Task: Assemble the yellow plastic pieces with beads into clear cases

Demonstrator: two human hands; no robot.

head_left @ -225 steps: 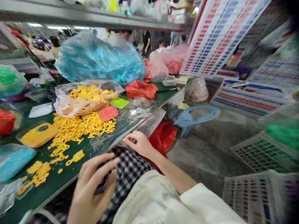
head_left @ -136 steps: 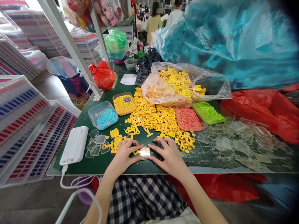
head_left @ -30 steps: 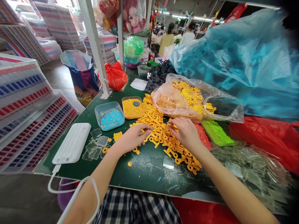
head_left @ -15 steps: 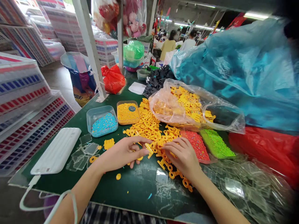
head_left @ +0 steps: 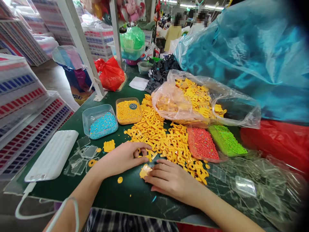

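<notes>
My left hand [head_left: 122,158] rests on the green table [head_left: 125,196] at the near edge of a heap of yellow plastic parts [head_left: 164,138], its fingers curled round a few of them. Just to its right, my right hand [head_left: 169,180] lies with bent fingers pinching a small yellow piece under a clear plastic tile [head_left: 145,170]. The two hands almost touch at that piece.
Tubs of blue beads [head_left: 100,122] and yellow beads [head_left: 128,110] stand behind, with red [head_left: 202,145] and green [head_left: 225,140] bead trays to the right. A bag of yellow parts [head_left: 193,100], clear tiles [head_left: 243,185] and a white power bank [head_left: 51,156] surround them. People work far behind.
Both hands have drawn back from the yellow heap toward the table's near edge. My right hand now holds a yellow piece with a clear tile over it.
</notes>
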